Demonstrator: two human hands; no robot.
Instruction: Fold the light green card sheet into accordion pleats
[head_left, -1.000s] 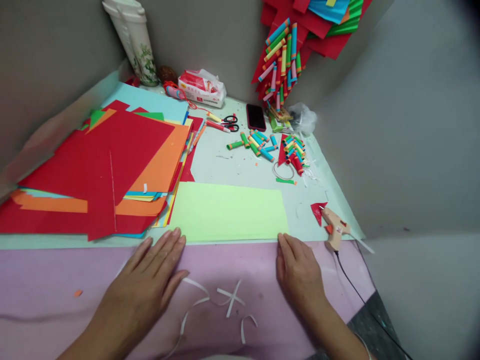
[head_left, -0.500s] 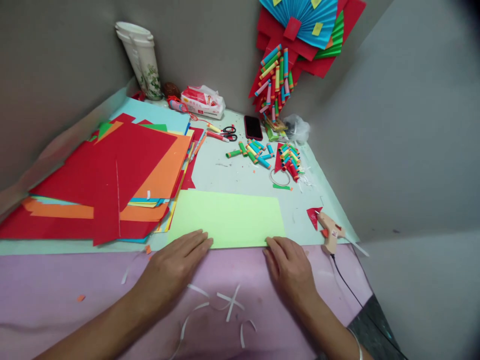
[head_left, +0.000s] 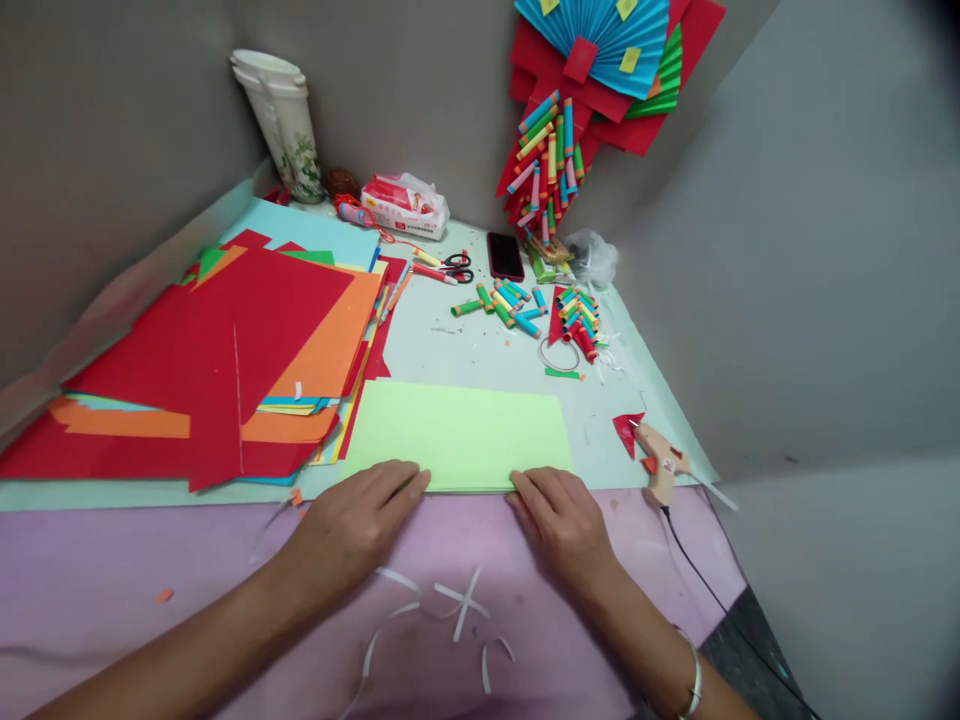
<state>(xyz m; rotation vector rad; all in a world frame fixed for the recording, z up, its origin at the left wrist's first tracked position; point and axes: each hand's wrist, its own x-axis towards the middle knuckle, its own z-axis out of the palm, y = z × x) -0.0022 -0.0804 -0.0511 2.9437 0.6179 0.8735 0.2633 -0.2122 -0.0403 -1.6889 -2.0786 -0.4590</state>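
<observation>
A light green paper (head_left: 461,430) lies flat, its near edge along the border between the pale green sheet and the pink surface. At its lower left edge my left hand (head_left: 367,515) has fingers and thumb pressed together on the paper. My right hand (head_left: 559,520) pinches the same near edge further right, thumb below and fingers on top. A thin folded strip shows along that edge between the two hands.
Stacked coloured paper (head_left: 225,350) is at the left. A glue gun (head_left: 660,465) with its cord lies right. Small paper rolls (head_left: 502,305), scissors (head_left: 454,266), a phone (head_left: 505,257) and a tissue pack (head_left: 405,205) sit further back. White strips (head_left: 461,603) lie in front.
My right hand has moved a little left along the paper's near edge. A thin folded strip now shows there. My left hand has barely shifted.
</observation>
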